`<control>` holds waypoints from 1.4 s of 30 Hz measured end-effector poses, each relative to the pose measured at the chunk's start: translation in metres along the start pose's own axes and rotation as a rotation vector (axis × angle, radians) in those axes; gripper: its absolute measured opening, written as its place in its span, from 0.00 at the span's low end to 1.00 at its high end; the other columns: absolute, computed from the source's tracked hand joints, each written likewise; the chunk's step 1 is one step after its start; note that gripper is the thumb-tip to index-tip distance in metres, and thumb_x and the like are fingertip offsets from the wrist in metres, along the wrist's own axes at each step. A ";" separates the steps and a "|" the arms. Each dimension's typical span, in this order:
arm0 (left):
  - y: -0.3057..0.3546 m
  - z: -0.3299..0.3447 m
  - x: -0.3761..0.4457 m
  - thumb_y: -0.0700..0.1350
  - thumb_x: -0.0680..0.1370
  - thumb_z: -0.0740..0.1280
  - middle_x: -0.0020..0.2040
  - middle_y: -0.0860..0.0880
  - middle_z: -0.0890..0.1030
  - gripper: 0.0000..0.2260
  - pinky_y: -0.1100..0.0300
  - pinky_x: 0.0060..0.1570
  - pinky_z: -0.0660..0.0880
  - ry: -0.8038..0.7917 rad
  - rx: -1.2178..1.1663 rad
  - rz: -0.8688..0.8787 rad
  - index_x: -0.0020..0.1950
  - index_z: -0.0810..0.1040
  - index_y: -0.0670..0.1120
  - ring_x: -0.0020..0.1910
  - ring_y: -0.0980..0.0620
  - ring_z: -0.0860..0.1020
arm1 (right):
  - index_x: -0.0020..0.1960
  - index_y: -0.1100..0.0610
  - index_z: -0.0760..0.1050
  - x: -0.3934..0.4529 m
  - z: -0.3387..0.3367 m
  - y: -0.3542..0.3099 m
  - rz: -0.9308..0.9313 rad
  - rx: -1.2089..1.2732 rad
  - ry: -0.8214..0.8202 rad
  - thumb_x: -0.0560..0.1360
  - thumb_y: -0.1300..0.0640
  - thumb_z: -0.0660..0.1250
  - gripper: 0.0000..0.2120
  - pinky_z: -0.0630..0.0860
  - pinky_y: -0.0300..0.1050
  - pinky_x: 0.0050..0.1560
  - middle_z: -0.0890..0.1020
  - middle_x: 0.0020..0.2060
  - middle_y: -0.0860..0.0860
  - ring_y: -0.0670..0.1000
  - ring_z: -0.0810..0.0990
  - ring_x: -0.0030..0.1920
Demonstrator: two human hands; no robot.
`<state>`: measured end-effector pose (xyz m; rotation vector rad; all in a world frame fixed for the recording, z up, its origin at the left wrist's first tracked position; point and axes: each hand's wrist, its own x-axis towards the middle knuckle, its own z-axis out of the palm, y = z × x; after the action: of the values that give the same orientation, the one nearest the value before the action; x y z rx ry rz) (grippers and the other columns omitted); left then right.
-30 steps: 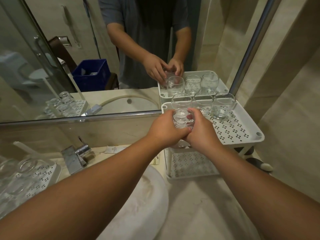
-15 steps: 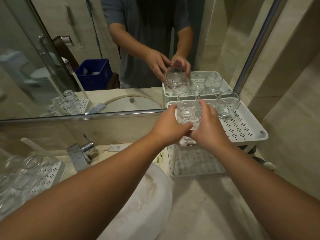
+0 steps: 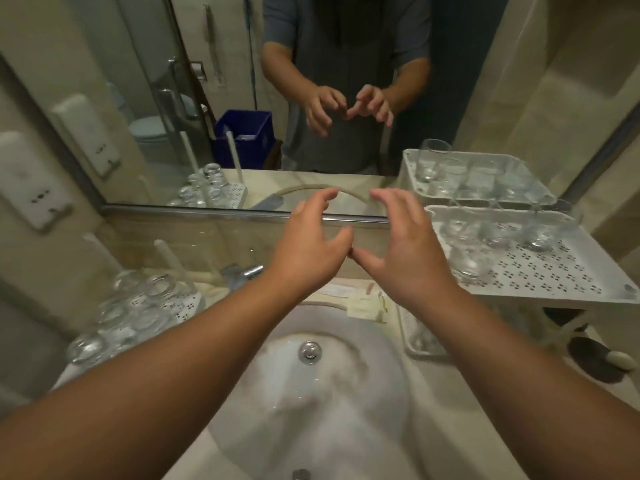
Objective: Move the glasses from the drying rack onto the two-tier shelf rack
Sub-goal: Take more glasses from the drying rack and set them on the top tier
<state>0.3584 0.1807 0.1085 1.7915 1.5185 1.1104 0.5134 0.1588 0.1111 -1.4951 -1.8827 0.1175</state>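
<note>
The white two-tier shelf rack (image 3: 561, 271) stands at the right, with several clear glasses (image 3: 467, 261) on its perforated top tier. At the left, the white drying rack (image 3: 187, 301) carries several more glasses (image 3: 157, 289). My left hand (image 3: 308, 244) and my right hand (image 3: 405, 251) hover side by side above the sink, between the two racks. Both have loosely spread fingers and hold nothing; their thumb tips nearly touch. The picture is blurred by motion.
A white sink basin (image 3: 311, 382) with a metal drain lies below my hands. A chrome tap (image 3: 242, 271) sits behind it. A large mirror (image 3: 311, 98) covers the back wall. Small paper sachets (image 3: 363, 303) lie on the counter by the shelf rack.
Both hands have let go of the glass, which now stands on the shelf rack's top tier. They have drawn back to the left over the sink, and the view has swung left.
</note>
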 end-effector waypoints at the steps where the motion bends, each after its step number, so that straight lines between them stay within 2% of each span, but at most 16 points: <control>1: -0.011 -0.019 -0.003 0.49 0.77 0.67 0.69 0.54 0.72 0.24 0.57 0.62 0.72 0.016 0.012 0.001 0.73 0.68 0.58 0.65 0.57 0.72 | 0.70 0.49 0.65 0.001 0.012 -0.013 -0.014 0.014 -0.008 0.67 0.48 0.78 0.36 0.70 0.52 0.66 0.69 0.66 0.48 0.51 0.69 0.66; 4: -0.046 -0.072 -0.012 0.46 0.76 0.68 0.66 0.54 0.75 0.22 0.57 0.64 0.72 0.044 0.049 -0.014 0.70 0.72 0.55 0.63 0.57 0.74 | 0.69 0.51 0.69 0.002 0.053 -0.053 -0.044 0.056 -0.044 0.66 0.49 0.79 0.35 0.70 0.51 0.65 0.71 0.63 0.50 0.53 0.71 0.65; 7: -0.085 -0.119 -0.022 0.44 0.76 0.68 0.63 0.53 0.76 0.19 0.59 0.62 0.72 0.056 0.083 -0.049 0.67 0.76 0.53 0.59 0.58 0.75 | 0.68 0.51 0.70 0.002 0.096 -0.093 -0.051 0.101 -0.097 0.66 0.50 0.79 0.33 0.67 0.42 0.61 0.72 0.61 0.49 0.52 0.71 0.63; 10: -0.125 -0.162 -0.036 0.45 0.76 0.68 0.60 0.55 0.75 0.18 0.60 0.58 0.73 0.065 0.111 -0.097 0.66 0.76 0.53 0.55 0.57 0.76 | 0.66 0.51 0.72 0.000 0.138 -0.132 -0.059 0.155 -0.184 0.66 0.50 0.78 0.31 0.68 0.42 0.61 0.72 0.60 0.47 0.52 0.72 0.62; 14: -0.176 -0.210 -0.057 0.46 0.76 0.68 0.60 0.54 0.76 0.18 0.57 0.57 0.75 0.081 0.128 -0.177 0.66 0.77 0.53 0.54 0.53 0.78 | 0.65 0.51 0.73 -0.006 0.192 -0.176 -0.066 0.163 -0.347 0.68 0.49 0.77 0.28 0.68 0.46 0.67 0.66 0.71 0.50 0.52 0.70 0.69; 16: -0.198 -0.231 -0.068 0.48 0.76 0.68 0.61 0.54 0.76 0.19 0.58 0.56 0.75 0.079 0.154 -0.226 0.67 0.76 0.54 0.54 0.54 0.78 | 0.66 0.50 0.73 -0.012 0.216 -0.193 -0.084 0.162 -0.423 0.69 0.48 0.76 0.27 0.67 0.45 0.67 0.64 0.73 0.48 0.50 0.68 0.70; 21: -0.240 -0.271 -0.093 0.48 0.77 0.69 0.61 0.54 0.75 0.18 0.59 0.55 0.74 0.051 0.225 -0.288 0.66 0.77 0.53 0.53 0.56 0.78 | 0.65 0.47 0.73 -0.023 0.266 -0.225 -0.131 0.124 -0.526 0.71 0.48 0.74 0.25 0.71 0.43 0.58 0.73 0.60 0.45 0.48 0.73 0.60; 25: -0.265 -0.284 -0.111 0.48 0.77 0.70 0.62 0.53 0.77 0.18 0.60 0.54 0.75 -0.042 0.240 -0.355 0.66 0.77 0.54 0.52 0.57 0.79 | 0.64 0.47 0.75 -0.031 0.294 -0.237 -0.165 0.103 -0.641 0.72 0.50 0.74 0.22 0.68 0.38 0.52 0.75 0.59 0.46 0.45 0.75 0.54; 28: -0.278 -0.282 -0.126 0.47 0.77 0.71 0.63 0.53 0.78 0.19 0.60 0.56 0.75 -0.080 0.211 -0.378 0.68 0.76 0.53 0.54 0.57 0.78 | 0.64 0.48 0.75 -0.038 0.311 -0.245 -0.184 0.092 -0.732 0.72 0.52 0.73 0.21 0.73 0.44 0.57 0.77 0.59 0.47 0.48 0.76 0.57; 31: -0.291 -0.276 -0.141 0.44 0.77 0.70 0.66 0.49 0.76 0.22 0.66 0.63 0.67 -0.130 0.271 -0.382 0.71 0.72 0.50 0.63 0.54 0.75 | 0.64 0.48 0.76 -0.042 0.322 -0.248 -0.218 0.070 -0.807 0.72 0.54 0.73 0.21 0.72 0.44 0.58 0.78 0.57 0.48 0.49 0.76 0.58; 33: -0.297 -0.273 -0.150 0.43 0.77 0.69 0.69 0.48 0.73 0.25 0.71 0.61 0.59 -0.169 0.349 -0.373 0.73 0.70 0.49 0.68 0.52 0.72 | 0.64 0.49 0.76 -0.042 0.328 -0.249 -0.269 0.034 -0.851 0.72 0.55 0.73 0.21 0.72 0.44 0.58 0.79 0.56 0.48 0.49 0.76 0.58; 34: -0.300 -0.272 -0.153 0.43 0.77 0.69 0.70 0.48 0.72 0.26 0.71 0.60 0.59 -0.192 0.383 -0.369 0.74 0.68 0.49 0.68 0.51 0.71 | 0.64 0.49 0.76 -0.042 0.330 -0.250 -0.294 0.010 -0.873 0.72 0.55 0.72 0.21 0.72 0.44 0.58 0.79 0.56 0.48 0.50 0.76 0.58; 39: -0.310 -0.261 -0.168 0.47 0.77 0.69 0.68 0.47 0.69 0.25 0.56 0.63 0.70 -0.314 0.510 -0.402 0.73 0.67 0.49 0.63 0.46 0.74 | 0.64 0.48 0.75 -0.043 0.340 -0.254 -0.349 -0.066 -0.926 0.73 0.53 0.71 0.20 0.72 0.47 0.59 0.78 0.56 0.49 0.51 0.74 0.60; 42: -0.315 -0.252 -0.175 0.48 0.77 0.70 0.67 0.48 0.67 0.23 0.53 0.60 0.73 -0.322 0.538 -0.423 0.71 0.69 0.49 0.61 0.46 0.75 | 0.65 0.48 0.75 -0.047 0.343 -0.254 -0.365 -0.077 -0.940 0.74 0.52 0.71 0.20 0.71 0.46 0.59 0.78 0.56 0.49 0.52 0.74 0.60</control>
<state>-0.0267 0.0538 -0.0622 1.7338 1.9788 0.2046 0.1122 0.1557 -0.0416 -1.1912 -2.8894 0.6749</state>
